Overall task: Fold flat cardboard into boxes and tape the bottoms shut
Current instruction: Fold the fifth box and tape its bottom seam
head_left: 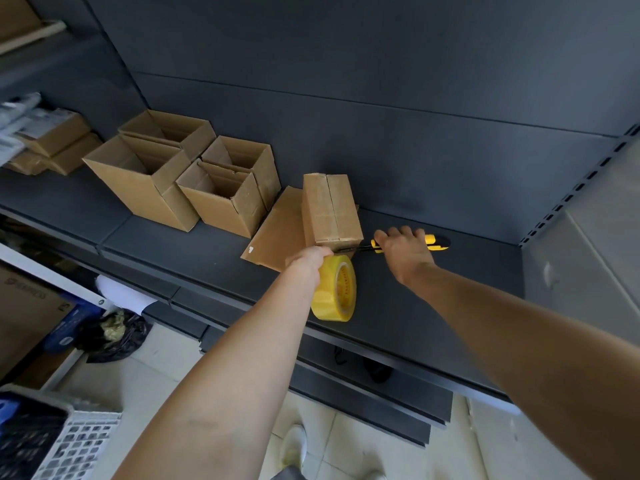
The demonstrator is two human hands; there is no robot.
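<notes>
Left hand (306,259) grips tape roll (334,289) at box (330,209) near edge. Right hand (403,249), right of box, grips knife (434,242), blade pointing at that edge.

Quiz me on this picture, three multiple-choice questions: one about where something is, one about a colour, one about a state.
1. The closed box stands on: A the floor; B a flat cardboard sheet; C a crate.
2. The tape roll is: A yellow; B blue; C red.
3. The left hand: A hangs empty; B holds a knife; C holds the tape roll.
Answers: B, the sheet lies under it; A, the roll is plainly yellow; C, it grips the roll's upper edge.
</notes>
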